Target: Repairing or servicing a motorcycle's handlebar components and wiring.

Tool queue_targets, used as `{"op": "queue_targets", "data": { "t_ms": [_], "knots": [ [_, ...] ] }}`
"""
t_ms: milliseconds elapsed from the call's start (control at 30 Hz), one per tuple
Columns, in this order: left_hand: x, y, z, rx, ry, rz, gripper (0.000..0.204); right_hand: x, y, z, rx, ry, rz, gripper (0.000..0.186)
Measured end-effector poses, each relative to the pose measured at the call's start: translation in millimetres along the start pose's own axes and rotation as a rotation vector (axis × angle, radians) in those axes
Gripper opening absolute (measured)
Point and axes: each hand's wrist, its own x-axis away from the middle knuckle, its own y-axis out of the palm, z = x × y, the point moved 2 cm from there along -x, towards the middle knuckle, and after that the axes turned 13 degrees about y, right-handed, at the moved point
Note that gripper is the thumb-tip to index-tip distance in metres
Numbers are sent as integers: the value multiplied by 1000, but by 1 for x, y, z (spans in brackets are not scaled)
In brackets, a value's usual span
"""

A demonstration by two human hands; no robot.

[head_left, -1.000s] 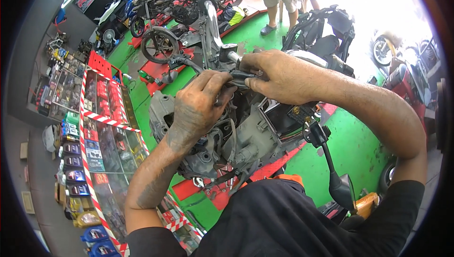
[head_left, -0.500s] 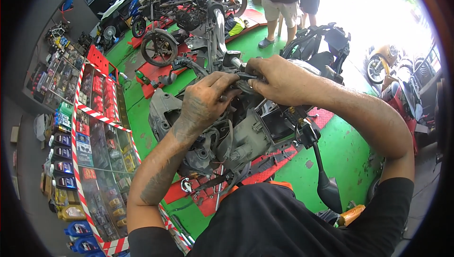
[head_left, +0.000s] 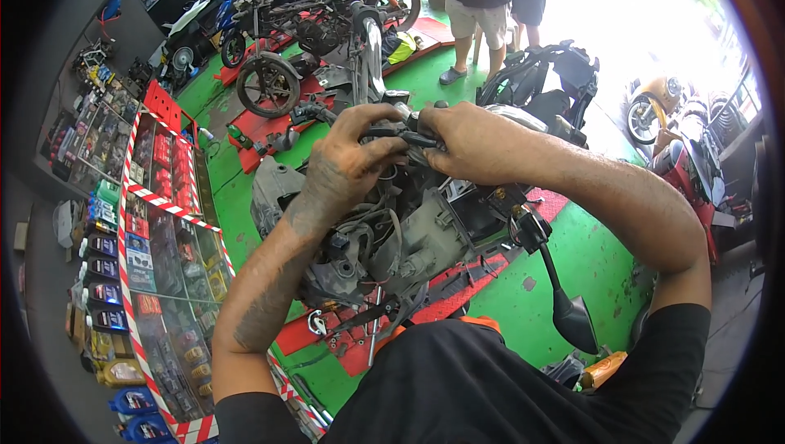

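Observation:
My left hand and my right hand are close together over the stripped front of a motorcycle. Both have curled fingers gripping a black cable or rubber part just below a chrome handlebar clamp area; its exact shape is hidden by my fingers. Beneath them lie a dusty grey plastic housing, loose wiring and bare frame parts. A black mirror on a stalk points down below my right forearm.
A glass parts case edged with striped tape stands left, with bottles beside it. Dismantled motorcycles stand on red lifts ahead. Two people stand beyond black panels. Red plates with tools lie on the green floor.
My left hand has shifted slightly up and its fingers now reach over the top of the black part. My right hand stays on it. The view has tilted, showing more of the people.

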Motion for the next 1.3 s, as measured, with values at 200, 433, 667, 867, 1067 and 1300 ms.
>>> {"op": "queue_targets", "data": {
  "t_ms": [200,433,667,867,1067,1300],
  "knots": [
    [-4,-7,-19,276,-52,-157,25,-6,9,2,-19,20,-15,36],
    [-16,-5,-27,361,-39,-428,36,-5,8,1,-19,62,-62,39],
    [-9,-15,0,61,76,-200,26,-15,12,11,-96,112,-16,42],
    [9,-8,14,-37,59,-279,21,-12,9,10,-113,150,-50,40],
    [14,-8,11,148,-47,-214,21,-11,8,9,-111,145,-50,40],
    [19,-4,13,326,-198,-69,42,-13,9,7,-81,154,-84,45]
  ]
}}
